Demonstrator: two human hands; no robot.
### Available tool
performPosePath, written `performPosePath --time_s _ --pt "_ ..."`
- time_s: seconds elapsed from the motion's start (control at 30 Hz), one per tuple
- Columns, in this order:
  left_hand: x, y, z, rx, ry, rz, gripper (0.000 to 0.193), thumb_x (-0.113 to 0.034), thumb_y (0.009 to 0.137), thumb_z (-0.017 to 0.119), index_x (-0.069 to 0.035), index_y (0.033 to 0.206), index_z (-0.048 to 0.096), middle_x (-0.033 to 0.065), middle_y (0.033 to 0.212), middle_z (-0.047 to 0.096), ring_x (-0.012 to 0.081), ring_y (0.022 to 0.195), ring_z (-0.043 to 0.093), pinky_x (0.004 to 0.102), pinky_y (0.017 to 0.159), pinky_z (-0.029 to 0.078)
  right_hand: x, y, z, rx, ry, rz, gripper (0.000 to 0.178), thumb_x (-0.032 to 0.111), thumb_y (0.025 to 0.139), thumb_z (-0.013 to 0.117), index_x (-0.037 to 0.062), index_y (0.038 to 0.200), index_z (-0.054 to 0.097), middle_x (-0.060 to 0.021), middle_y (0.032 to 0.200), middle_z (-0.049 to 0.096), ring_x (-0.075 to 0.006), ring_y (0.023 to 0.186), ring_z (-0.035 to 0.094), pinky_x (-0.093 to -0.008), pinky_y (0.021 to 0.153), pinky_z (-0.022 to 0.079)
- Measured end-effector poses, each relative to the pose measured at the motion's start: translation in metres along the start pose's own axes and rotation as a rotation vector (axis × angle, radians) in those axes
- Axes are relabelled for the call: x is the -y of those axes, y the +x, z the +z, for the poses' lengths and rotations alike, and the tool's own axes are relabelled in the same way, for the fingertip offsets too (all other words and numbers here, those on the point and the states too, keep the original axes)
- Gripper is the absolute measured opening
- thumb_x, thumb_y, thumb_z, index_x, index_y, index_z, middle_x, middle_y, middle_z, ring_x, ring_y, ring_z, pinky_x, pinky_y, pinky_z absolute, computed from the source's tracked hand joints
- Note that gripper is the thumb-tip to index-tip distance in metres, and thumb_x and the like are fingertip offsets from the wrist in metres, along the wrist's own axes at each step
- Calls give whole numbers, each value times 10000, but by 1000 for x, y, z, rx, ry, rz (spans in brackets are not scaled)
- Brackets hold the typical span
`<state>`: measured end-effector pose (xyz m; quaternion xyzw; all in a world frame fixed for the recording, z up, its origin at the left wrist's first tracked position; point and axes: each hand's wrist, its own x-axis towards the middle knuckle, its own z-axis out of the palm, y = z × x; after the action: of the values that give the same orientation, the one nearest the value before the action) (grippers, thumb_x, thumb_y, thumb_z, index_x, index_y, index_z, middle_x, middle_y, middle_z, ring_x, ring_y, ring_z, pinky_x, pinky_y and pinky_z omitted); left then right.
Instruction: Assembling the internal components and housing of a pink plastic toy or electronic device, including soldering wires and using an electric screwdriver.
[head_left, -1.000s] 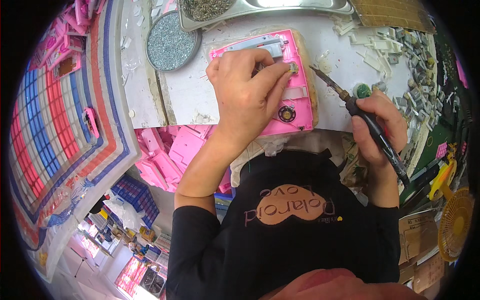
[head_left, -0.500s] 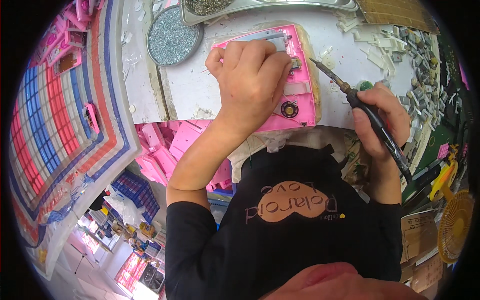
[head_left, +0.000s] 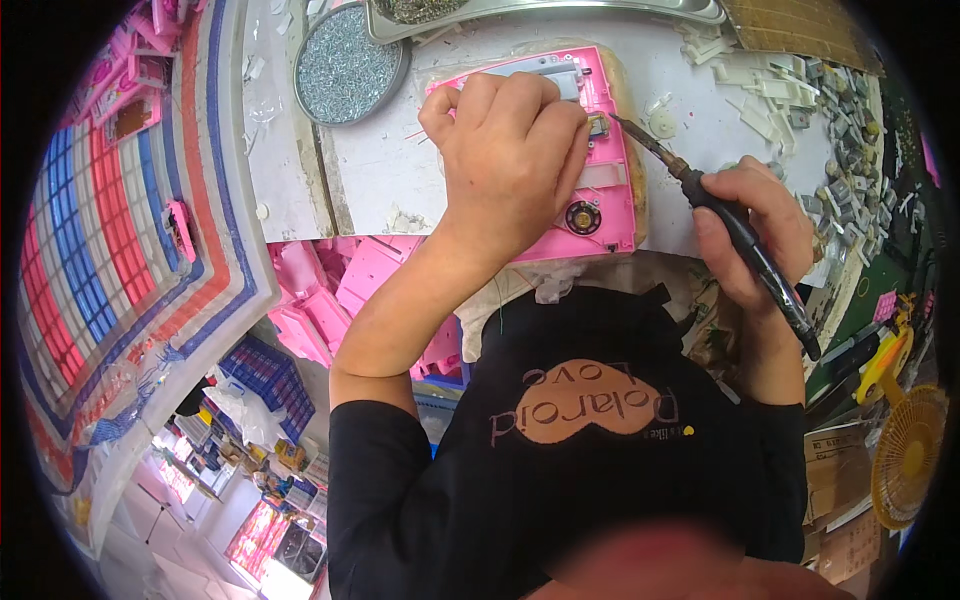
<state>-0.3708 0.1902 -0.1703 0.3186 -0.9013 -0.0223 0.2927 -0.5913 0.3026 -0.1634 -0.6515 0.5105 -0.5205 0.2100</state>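
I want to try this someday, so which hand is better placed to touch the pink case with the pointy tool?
Probably the right hand: it holds the soldering iron, aimed toward the pink casing. The left hand is curled over that casing.

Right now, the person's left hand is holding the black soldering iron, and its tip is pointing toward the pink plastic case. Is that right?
Not quite: the right hand is holding the black soldering iron, not the left hand. The head view shows it. The tip does point toward the pink plastic case.
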Motion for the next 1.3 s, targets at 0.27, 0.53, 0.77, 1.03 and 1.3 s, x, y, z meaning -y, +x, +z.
performPosePath --time_s 0.27,0.53,0.77,1.03,1.3 --pt "1 -1 1 -1 -7 4 135 -181 756 810 -177 848 712 -24 894 614 199 847 551 385 848 308 0 1 0 29 -13 8 261 68 813 791 -2 1043 691 -73 698 609 -196 559 522 -306 519 392" --pt "1 -1 1 15 0 3 139 -185 763 808 -175 863 712 -23 901 610 200 854 550 392 856 310 2 3 1 54 -24 15 245 72 815 794 3 1028 695 -74 695 608 -192 559 531 -303 513 398" --pt "0 -1 3 -6 -29 -8 116 -178 764 780 -172 827 682 -28 890 588 199 855 540 408 855 303 4 5 1 55 -31 45 249 63 805 791 12 1031 698 -78 740 640 -197 594 569 -295 535 428" --pt "0 -2 -1 32 -3 -7 163 -163 758 809 -182 898 728 -27 919 610 198 871 552 396 863 315 12 8 -2 53 -47 113 243 35 802 778 -1 1029 700 -84 768 655 -177 619 579 -273 553 431" --pt "1 -3 1 10 -14 -6 165 -162 754 810 -182 897 732 -26 923 610 202 874 553 399 865 317 10 5 -3 30 -22 92 260 17 804 779 -23 1047 695 -87 768 652 -166 613 560 -265 552 420"
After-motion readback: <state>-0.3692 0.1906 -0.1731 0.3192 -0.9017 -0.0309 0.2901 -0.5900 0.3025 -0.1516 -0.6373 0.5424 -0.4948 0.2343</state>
